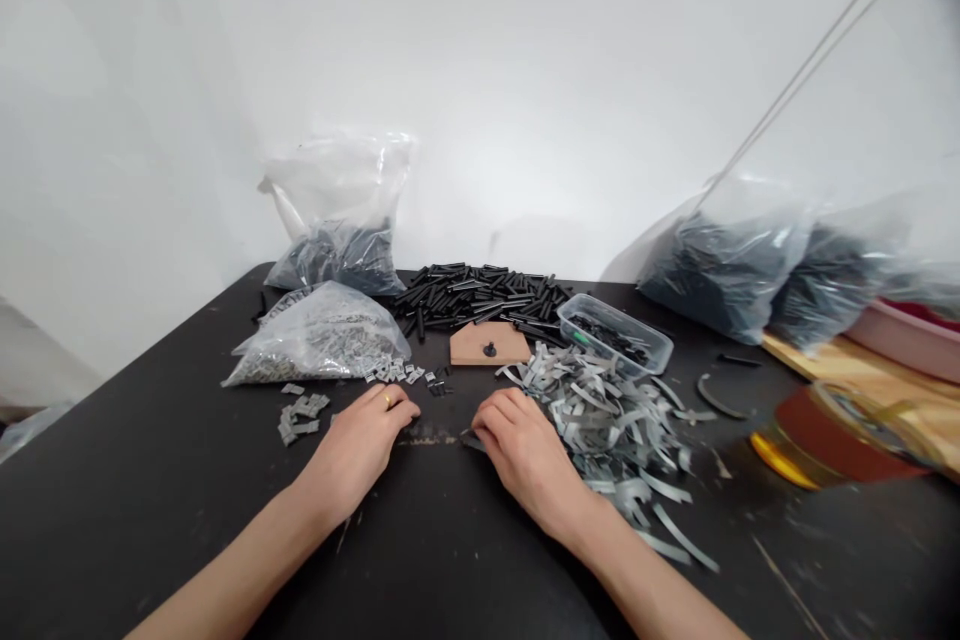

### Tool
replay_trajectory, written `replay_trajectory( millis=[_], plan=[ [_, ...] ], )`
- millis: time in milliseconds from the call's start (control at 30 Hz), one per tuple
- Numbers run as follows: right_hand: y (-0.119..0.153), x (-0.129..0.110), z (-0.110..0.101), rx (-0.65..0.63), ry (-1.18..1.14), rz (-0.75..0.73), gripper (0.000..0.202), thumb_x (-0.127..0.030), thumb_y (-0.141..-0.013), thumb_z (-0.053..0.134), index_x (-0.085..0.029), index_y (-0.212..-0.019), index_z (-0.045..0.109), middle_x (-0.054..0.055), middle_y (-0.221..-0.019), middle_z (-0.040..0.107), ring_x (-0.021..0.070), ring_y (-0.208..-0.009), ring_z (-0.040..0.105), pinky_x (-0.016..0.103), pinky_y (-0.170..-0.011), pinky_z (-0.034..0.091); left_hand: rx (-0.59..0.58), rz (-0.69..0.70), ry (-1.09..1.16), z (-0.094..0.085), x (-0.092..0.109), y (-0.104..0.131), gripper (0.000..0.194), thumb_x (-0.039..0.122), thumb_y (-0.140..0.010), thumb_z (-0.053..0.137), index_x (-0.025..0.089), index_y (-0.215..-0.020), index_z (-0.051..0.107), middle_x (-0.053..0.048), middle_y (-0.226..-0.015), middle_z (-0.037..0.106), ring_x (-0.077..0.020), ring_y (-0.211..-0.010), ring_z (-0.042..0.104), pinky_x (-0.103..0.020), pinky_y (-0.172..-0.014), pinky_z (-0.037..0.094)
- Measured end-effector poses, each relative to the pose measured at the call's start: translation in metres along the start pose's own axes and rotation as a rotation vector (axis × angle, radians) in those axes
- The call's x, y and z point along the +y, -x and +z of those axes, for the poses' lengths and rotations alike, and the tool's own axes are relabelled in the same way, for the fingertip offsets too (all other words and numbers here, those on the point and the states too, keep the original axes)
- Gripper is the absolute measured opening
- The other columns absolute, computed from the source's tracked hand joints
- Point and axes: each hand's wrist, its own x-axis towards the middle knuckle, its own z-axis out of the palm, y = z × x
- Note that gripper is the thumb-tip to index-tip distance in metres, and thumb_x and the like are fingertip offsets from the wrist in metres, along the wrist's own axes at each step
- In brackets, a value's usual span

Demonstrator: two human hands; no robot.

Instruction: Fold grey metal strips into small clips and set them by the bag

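A matte black tabletop (450,560), scuffed and speckled with pale marks, fills the lower view and runs back to a plain white wall (525,70). Against the wall on the left stands a clear plastic bag of dark parts (341,250), and in front of it lies a second clear bag of small grey metal clips (319,335), with loose grey clips (300,412) spilled beside it. A heap of short black plastic tubes (480,295) spreads across the middle back, just behind a small tan wooden jig with a black peg (489,345). To the right sit a clear rectangular plastic tub (616,332), two more clear bags of black parts (757,280), a pale wooden board (855,365) and a roll of clear tape on a red-brown core (832,430).

A loose pile of thin flat grey metal strips (615,420), bent and overlapping, lies on the table just right of the right hand (529,450) and touches its outer edge. That hand rests knuckles-up with fingers curled, pinching a small dark piece (471,440) at its fingertips against the tabletop; the piece is too small to make out. The left hand (360,445), wearing a gold ring, lies palm-down with fingers curled loosely, fingertips at the tabletop near the other hand; whether it grips anything cannot be told.
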Motion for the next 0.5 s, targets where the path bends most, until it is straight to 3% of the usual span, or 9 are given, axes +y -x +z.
replay_trajectory(
  millis=[200, 333, 500],
  plan=[
    [0.005, -0.005, -0.006, 0.142, -0.36, 0.194, 0.007, -0.018, -0.097, 0.049, -0.019, -0.094, 0.056, 0.001, -0.087, 0.059, 0.0151, -0.08, 0.056, 0.027, -0.073, 0.041, -0.061, -0.157, 0.252, -0.012, 0.01, 0.004, 0.026, 0.023, -0.094, 0.04, 0.019, -0.097, 0.066, -0.007, -0.101, 0.06, -0.019, -0.093, 0.058, -0.032, -0.087, 0.042],
    [0.006, -0.013, -0.007, 0.133, -0.493, 0.215, 0.005, -0.02, -0.095, 0.054, -0.019, -0.091, 0.058, -0.001, -0.084, 0.061, 0.0131, -0.079, 0.058, 0.024, -0.073, 0.042, -0.119, -0.27, 0.747, -0.02, 0.021, 0.005, 0.016, 0.029, -0.089, 0.053, 0.017, -0.09, 0.063, -0.003, -0.085, 0.065, -0.0163, -0.083, 0.06, -0.027, -0.078, 0.044],
    [0.006, -0.024, -0.008, 0.091, -0.603, 0.265, 0.011, -0.023, -0.09, 0.063, -0.018, -0.081, 0.061, -0.002, -0.078, 0.062, 0.0122, -0.073, 0.057, 0.023, -0.068, 0.042, -0.099, -0.433, 1.175, -0.022, 0.035, 0.007, 0.025, 0.035, -0.083, 0.065, 0.013, -0.093, 0.061, -0.005, -0.087, 0.068, -0.014, -0.082, 0.062, -0.024, -0.077, 0.047]
  ],
)
